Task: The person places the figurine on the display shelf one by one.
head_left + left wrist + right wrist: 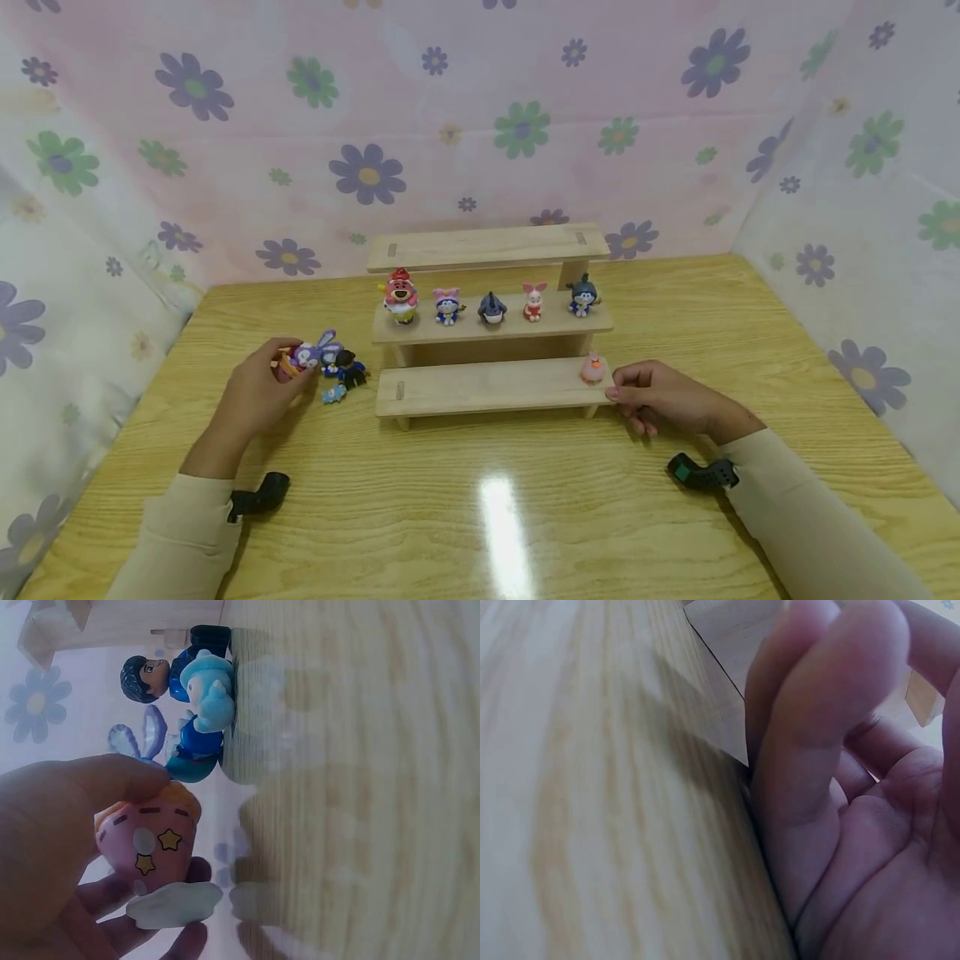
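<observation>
At the left of the table my left hand (258, 387) grips a purple long-eared figurine (306, 357). In the left wrist view, the pink lower part of that figurine (150, 851) shows yellow stars and a white cloud-shaped base between thumb and fingers. Close beside it are a dark-haired figurine (351, 371) and a small light-blue figurine (334, 393). My right hand (663, 398) is at the right end of the lowest step of a wooden display stand (480, 387), fingers loosely bent, thumb tip at the step's edge. A pink figurine (592, 368) sits on that step near it.
Along the middle step stand several figurines, from a red-and-pink bear (401, 298) at the left through a grey-blue figurine (492, 308) to a dark-capped one (582, 296) at the right. Flowered cloth (442, 167) hangs behind the wooden table (375, 517) and on both sides.
</observation>
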Action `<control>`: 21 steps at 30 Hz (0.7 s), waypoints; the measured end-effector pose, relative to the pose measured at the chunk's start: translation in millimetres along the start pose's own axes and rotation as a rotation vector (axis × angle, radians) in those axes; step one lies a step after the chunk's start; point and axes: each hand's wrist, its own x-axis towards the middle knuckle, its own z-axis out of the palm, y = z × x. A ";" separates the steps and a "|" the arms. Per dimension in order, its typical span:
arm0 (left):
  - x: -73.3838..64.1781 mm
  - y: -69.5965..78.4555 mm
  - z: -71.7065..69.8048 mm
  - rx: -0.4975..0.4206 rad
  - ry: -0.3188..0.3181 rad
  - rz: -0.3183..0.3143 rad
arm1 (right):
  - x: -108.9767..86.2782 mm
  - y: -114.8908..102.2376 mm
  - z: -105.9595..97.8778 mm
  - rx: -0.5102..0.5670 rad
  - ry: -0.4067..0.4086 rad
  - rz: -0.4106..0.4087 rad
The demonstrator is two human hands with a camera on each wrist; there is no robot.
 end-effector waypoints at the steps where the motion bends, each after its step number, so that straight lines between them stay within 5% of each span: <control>1: -0.2 0.5 -0.4 -0.005 0.013 0.002 | -0.1 0.1 0.2 -0.001 0.002 0.002; 13: -0.2 12.0 -2.3 -0.154 0.202 -0.019 | -1.8 -0.3 1.2 -0.021 0.025 0.014; 21: -4.6 38.7 -11.3 -0.512 0.324 -0.065 | -0.4 -0.9 1.4 -0.008 0.023 0.020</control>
